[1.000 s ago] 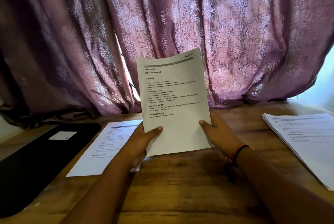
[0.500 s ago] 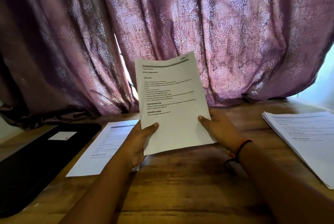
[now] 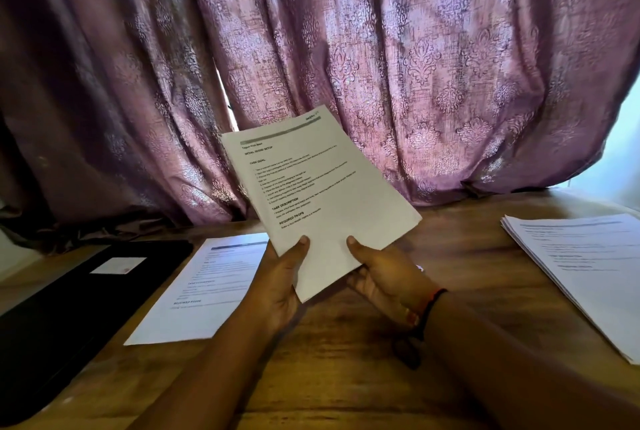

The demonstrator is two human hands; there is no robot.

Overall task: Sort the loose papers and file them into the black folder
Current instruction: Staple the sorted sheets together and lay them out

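I hold a printed white sheet up above the wooden table, tilted to the left. My left hand pinches its lower left edge with the thumb on top. My right hand pinches the lower edge further right, thumb on the page. The closed black folder with a small white label lies at the left. One printed sheet lies flat beside the folder. A stack of papers lies at the right.
A purple patterned curtain hangs behind the table and drapes onto its far edge. Bare wooden tabletop lies under my forearms, between the single sheet and the stack. Bright window light shows at the far right.
The held sheet has rotated counter-clockwise and sunk a little towards the table. My right hand slid in along the bottom edge towards my left hand.
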